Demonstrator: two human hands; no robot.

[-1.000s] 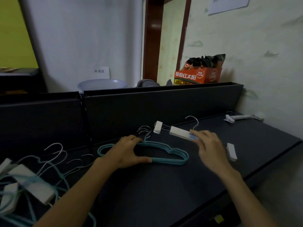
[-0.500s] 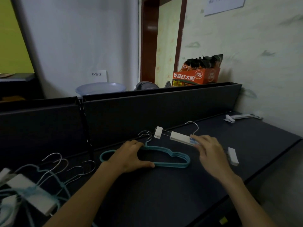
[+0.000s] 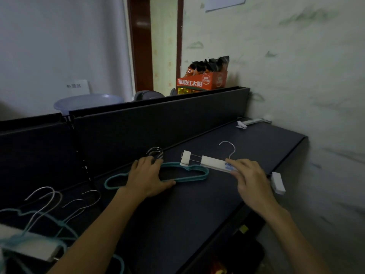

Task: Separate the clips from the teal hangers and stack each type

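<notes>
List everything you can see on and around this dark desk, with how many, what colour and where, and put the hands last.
teal hangers: a small stack, count unclear, teal with metal hooks, middle of the desk under the left hand
clip hanger: one, white with a metal hook, just behind the teal stack, right hand on it
unsorted hangers: several, teal and white, near left corner
far clip hanger: one, white, far right by the wall
desk: one, dark
divider panel: dark, along the back of the desk
basin: one, pale blue, behind the divider
snack box: one, orange, behind the divider
left hand: resting on the teal stack
right hand: fingers on the white bar
</notes>
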